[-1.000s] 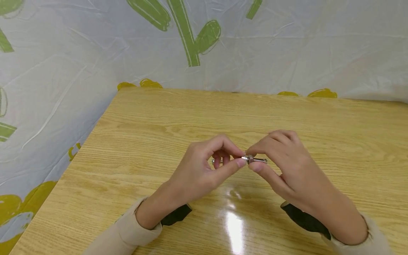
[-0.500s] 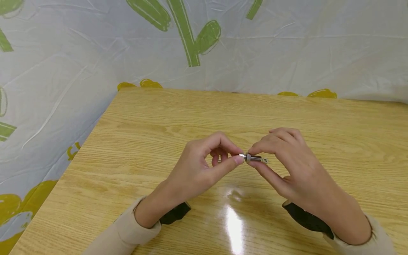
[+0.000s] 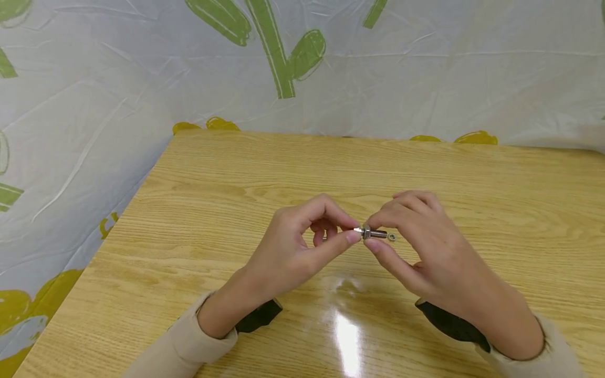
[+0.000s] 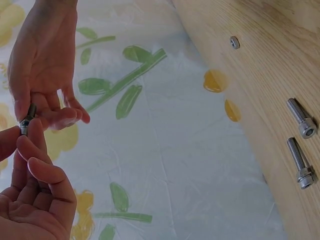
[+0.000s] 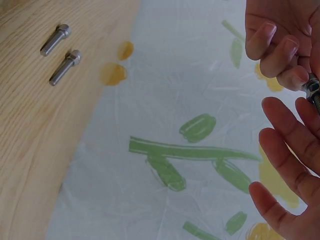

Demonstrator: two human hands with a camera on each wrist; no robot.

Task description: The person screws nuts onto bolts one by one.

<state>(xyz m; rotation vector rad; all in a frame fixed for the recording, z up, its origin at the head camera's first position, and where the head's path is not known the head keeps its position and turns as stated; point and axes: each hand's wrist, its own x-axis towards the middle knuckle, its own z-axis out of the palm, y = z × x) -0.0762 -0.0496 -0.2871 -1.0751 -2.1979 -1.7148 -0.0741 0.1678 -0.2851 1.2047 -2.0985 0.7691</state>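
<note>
Thumb and index finger of my left hand pinch the head of a metal bolt, held level above the table in the head view. A hex nut sits on the bolt close to its head. The right hand has thumb and index fingertip on opposite sides of this nut, while its other fingers stay off the bolt. The threaded end points right, between the right thumb and index finger. In the left wrist view the bolt shows between both hands; in the right wrist view the nut is partly cut off.
On the wooden table lies a loose nut. Two more bolts, an upper bolt and a lower bolt, lie side by side; the lower one carries a nut near its head. A flower-patterned cloth hangs behind.
The right fingers shifted slightly right and up, then came back left to the nut, with thumb and index position changed. The left hand moved slightly left and keeps its pinch on the bolt.
</note>
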